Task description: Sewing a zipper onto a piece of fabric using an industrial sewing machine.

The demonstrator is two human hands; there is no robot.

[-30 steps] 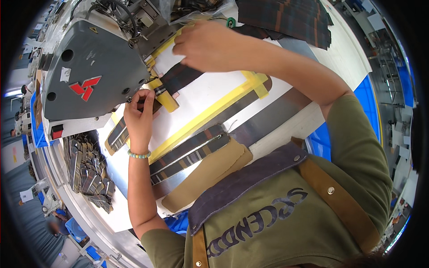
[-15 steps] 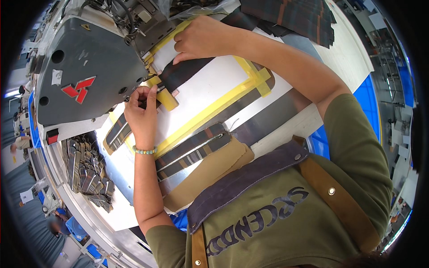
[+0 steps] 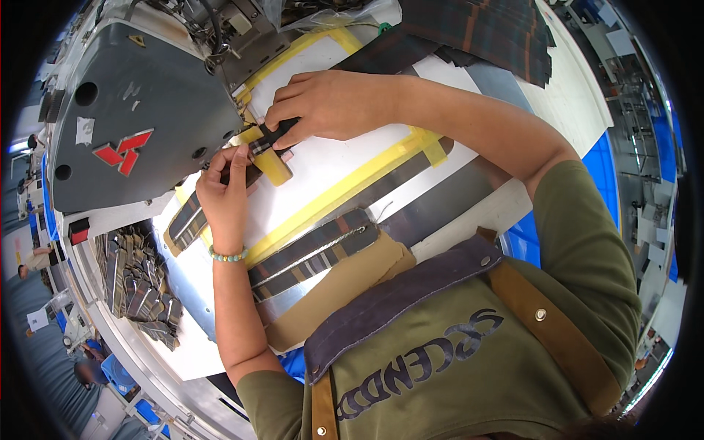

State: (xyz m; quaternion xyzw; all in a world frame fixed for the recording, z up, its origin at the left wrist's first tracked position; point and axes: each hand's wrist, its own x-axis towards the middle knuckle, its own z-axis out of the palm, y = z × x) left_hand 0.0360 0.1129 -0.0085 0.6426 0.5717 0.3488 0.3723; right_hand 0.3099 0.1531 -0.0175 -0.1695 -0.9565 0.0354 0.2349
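My left hand (image 3: 224,192) pinches the near end of a narrow dark plaid fabric strip (image 3: 273,136) at the foot of a grey sewing machine (image 3: 139,117). My right hand (image 3: 334,106) lies over the strip's other end, fingers pressing it flat on the white plate marked with yellow tape (image 3: 345,183). A bead bracelet (image 3: 229,256) circles my left wrist. The strip's middle is partly hidden under both hands.
A plaid strip with a zipper (image 3: 315,253) lies along the near table edge. A heap of finished plaid pieces (image 3: 136,282) sits at the left. More plaid cloth (image 3: 484,29) is stacked at the top right. Blue bins (image 3: 535,227) stand to the right.
My right hand has drawn in from the far side toward the machine foot and now presses the strip. My left hand has stayed at the strip's near end.
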